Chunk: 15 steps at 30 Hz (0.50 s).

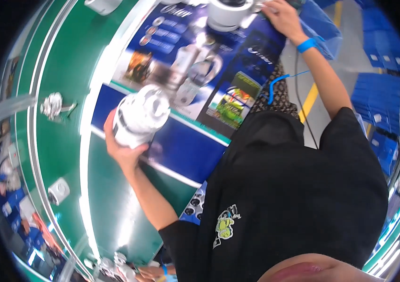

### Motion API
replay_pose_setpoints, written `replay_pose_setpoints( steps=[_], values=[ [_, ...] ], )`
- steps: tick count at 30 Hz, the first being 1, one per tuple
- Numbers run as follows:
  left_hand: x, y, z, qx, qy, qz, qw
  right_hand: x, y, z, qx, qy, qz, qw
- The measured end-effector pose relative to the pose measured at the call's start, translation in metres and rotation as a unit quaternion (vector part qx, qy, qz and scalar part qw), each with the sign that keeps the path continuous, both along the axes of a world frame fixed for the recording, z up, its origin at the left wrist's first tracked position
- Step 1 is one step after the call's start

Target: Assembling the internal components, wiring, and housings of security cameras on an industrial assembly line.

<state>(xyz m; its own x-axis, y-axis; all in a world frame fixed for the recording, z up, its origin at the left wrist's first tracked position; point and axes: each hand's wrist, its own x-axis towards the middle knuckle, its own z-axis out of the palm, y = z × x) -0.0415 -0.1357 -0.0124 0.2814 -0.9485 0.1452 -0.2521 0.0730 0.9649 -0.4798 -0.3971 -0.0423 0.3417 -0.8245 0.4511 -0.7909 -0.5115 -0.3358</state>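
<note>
My left hand [125, 152] is wrapped round the lower side of a white, rounded appliance body [144, 112] with a stepped, knobby end. It is held over a large blue printed carton [162, 141] that shows pictures of appliances and food. At the top edge of the view, my right hand [282, 19] reaches past the carton's far end. Its curled fingers meet a shiny part at the side of a second white round appliance [228, 16], which has a dark opening on top. That appliance is partly cut off, and the exact grip is hard to make out.
A green workbench and conveyor line [68, 47] runs along the left. On it lie a white part with a metal arm [55, 105] and a white cylinder [59, 191]. Another person's hand [152, 272] is at the bottom. Blue crates [381, 98] stand at right.
</note>
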Motion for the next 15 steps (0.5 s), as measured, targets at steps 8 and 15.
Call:
replay_pose_setpoints(
  steps=[8, 15],
  values=[
    [0.002, -0.002, 0.003, -0.035, -0.02, 0.005, 0.999, -0.05, -0.018, -0.026, 0.05, -0.018, 0.042, 0.998],
    [0.008, 0.005, 0.0, -0.012, -0.017, 0.004, 1.0, -0.022, 0.028, 0.039, 0.292, -0.102, 0.044, 0.95]
  ],
)
